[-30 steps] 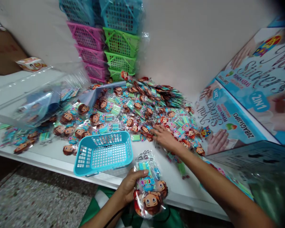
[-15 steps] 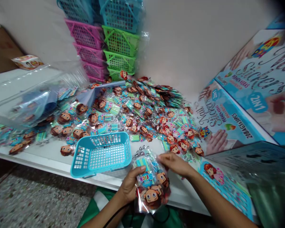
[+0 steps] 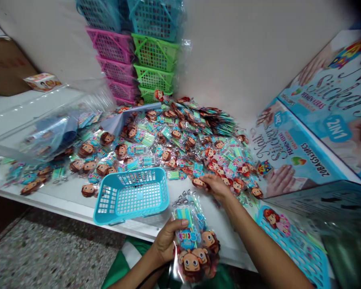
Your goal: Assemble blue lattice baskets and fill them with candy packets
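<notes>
My left hand (image 3: 167,240) is closed round a stack of clear plastic packets (image 3: 189,237) printed with brown-haired cartoon heads and the word "Stick". Small metal clasps show at the top of the stack. At the near side of the heap, my right hand (image 3: 215,187) pinches the edge of a single cartoon packet (image 3: 197,182). A light blue plastic basket (image 3: 130,214) stands on the table left of my hands, with its grid floor showing. Behind it spreads a large heap of similar packets (image 3: 177,134), some with red-haired figures.
Stacked pink baskets (image 3: 116,46) and green baskets (image 3: 156,52) stand against the wall. A clear plastic container (image 3: 51,120) lies at the left. Nail sticker cartons (image 3: 297,140) line the right side, with another blue basket (image 3: 309,245) below. The table's front edge runs beneath my forearms.
My right hand has left the stack in my left hand and moved up to a packet at the heap. My left hand still holds the stack. The view has shifted slightly.
</notes>
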`<state>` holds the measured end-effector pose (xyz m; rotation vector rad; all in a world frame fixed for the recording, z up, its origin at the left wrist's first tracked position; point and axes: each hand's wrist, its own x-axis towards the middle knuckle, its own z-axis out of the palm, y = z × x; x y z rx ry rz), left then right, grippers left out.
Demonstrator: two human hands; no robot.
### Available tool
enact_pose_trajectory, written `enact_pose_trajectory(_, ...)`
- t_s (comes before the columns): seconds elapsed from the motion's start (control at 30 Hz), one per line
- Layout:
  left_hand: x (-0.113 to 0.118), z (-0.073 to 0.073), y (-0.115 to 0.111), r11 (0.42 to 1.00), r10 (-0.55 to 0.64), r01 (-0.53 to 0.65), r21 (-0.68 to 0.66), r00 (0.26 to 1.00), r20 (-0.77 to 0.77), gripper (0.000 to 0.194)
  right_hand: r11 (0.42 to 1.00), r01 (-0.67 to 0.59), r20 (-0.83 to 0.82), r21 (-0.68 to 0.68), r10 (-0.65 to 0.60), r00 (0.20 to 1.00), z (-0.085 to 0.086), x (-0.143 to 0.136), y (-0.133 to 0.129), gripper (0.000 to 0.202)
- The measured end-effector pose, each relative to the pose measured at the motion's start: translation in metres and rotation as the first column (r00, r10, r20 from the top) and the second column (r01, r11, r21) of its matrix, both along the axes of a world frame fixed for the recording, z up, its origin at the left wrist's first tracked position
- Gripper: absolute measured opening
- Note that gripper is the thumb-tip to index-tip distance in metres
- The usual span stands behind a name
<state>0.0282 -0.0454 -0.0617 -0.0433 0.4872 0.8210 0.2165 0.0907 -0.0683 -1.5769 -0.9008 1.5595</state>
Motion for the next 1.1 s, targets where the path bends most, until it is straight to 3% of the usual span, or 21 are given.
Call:
enact_pose_trajectory(0.13,0.003,0.002,0.003,0.999,-0.020,0.022,-0.039,0.998,0.058,0.046,0.995,-0.087,0.021,0.059,0.086,0.996,0.012,0.026,-0.063,0.047)
enact_pose_trajectory(0.2,0.004,0.002,0.002,0.998,-0.031,0.035,-0.055,0.996,0.080,0.045,0.974,-0.190,0.073,0.120,0.183,0.980,0.019,0.030,-0.092,0.046)
enact_pose_trajectory(0.3,0.005,0.000,0.002,0.996,-0.038,0.044,-0.075,0.995,0.089,0.043,0.900,-0.414,0.093,0.134,0.405,0.910,0.029,0.029,-0.123,0.038)
enact_pose_trajectory(0.4,0.002,-0.003,0.001,0.994,-0.050,0.056,-0.091,0.996,0.073,0.040,0.818,-0.566,0.128,0.104,0.553,0.823,0.033,0.028,-0.129,0.040)
enact_pose_trajectory(0.43,0.001,-0.004,0.001,0.994,-0.051,0.057,-0.094,0.997,0.062,0.039,0.823,-0.561,0.217,0.088,0.534,0.817,0.033,0.028,-0.125,0.043)
enact_pose_trajectory(0.5,-0.002,-0.005,0.001,0.993,-0.061,0.065,-0.096,0.997,0.044,0.036,0.881,-0.469,0.543,0.066,0.363,0.757,0.031,0.029,-0.110,0.045)
enact_pose_trajectory(0.57,-0.004,-0.004,0.000,0.993,-0.081,0.084,-0.079,0.996,0.039,0.035,0.932,-0.353,0.846,0.081,0.123,0.519,0.027,0.030,-0.088,0.039)
enact_pose_trajectory(0.6,-0.004,-0.004,-0.001,0.994,-0.090,0.092,-0.062,0.995,0.037,0.035,0.945,-0.316,0.918,0.088,0.046,0.393,0.024,0.030,-0.076,0.036)
enact_pose_trajectory(0.63,-0.003,-0.002,-0.001,0.995,-0.095,0.097,-0.040,0.995,0.033,0.036,0.953,-0.292,0.950,0.083,0.012,0.312,0.022,0.029,-0.065,0.034)
enact_pose_trajectory(0.67,-0.003,-0.001,-0.002,0.996,-0.093,0.093,-0.016,0.995,0.025,0.038,0.958,-0.277,0.959,0.073,0.009,0.283,0.020,0.029,-0.055,0.031)
enact_pose_trajectory(0.8,-0.001,0.006,-0.002,0.997,-0.057,0.057,0.057,0.998,-0.006,0.048,0.957,-0.271,0.909,0.100,0.023,0.415,0.027,0.038,-0.025,0.013)
enact_pose_trajectory(1.0,-0.001,0.005,0.002,0.995,-0.096,0.095,0.033,0.995,0.040,0.044,0.936,-0.245,0.615,0.252,0.041,0.788,0.051,0.064,-0.017,0.032)
enact_pose_trajectory(1.1,-0.001,0.005,0.002,0.992,-0.125,0.123,0.030,0.989,0.081,0.043,0.942,-0.192,0.439,0.276,0.054,0.897,0.051,0.067,-0.028,0.040)
